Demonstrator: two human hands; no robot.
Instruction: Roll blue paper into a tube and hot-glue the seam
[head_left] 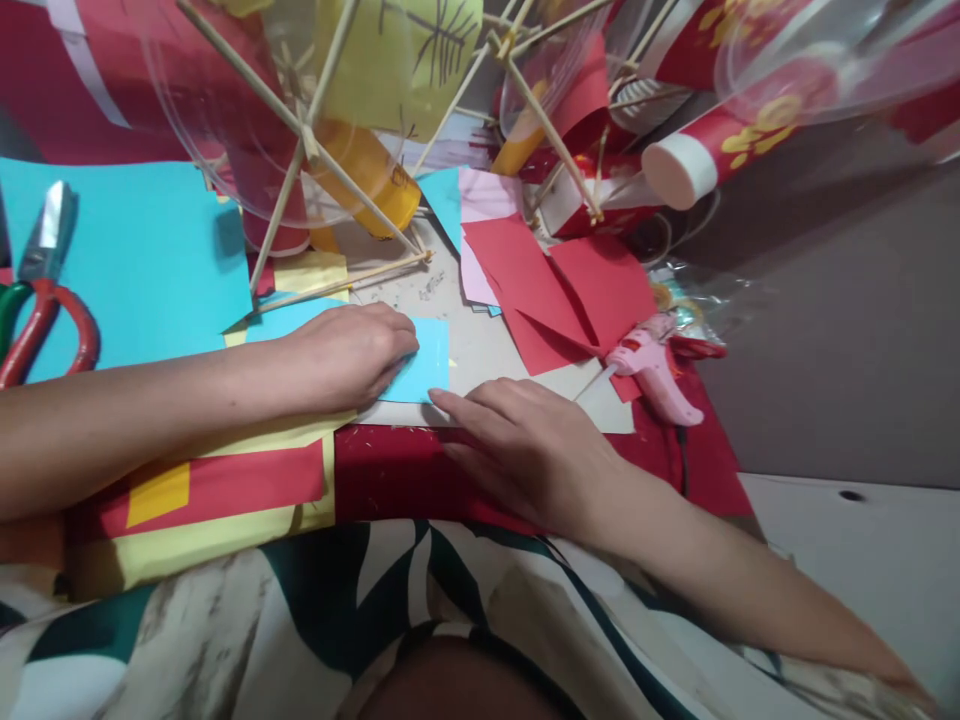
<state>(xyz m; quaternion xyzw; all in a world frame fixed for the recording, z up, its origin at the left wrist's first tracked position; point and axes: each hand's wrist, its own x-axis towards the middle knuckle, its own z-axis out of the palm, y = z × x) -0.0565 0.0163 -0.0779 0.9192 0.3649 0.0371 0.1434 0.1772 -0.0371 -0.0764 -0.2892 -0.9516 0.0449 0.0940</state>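
A small piece of blue paper [421, 362] lies on a pale board [480, 340] in the middle of the view. My left hand [367, 345] is on the paper's left part with its fingers curled; their tips are mostly hidden. From the right, my right hand [525, 435] reaches in with fingers stretched out, one fingertip at the paper's lower right corner. Red-handled scissors [51, 290] rest on a large blue sheet [142, 260] at the left. To the right is a pink glue gun [654, 372], its nozzle pointing toward the board.
A frame of wooden sticks [304, 140] stands close behind my left hand. Cut red paper [536, 295] overlaps the board's right side. Yellow paper [225, 535] lies along the front edge. Red paper cups and a yellow cup [382, 190] crowd the back.
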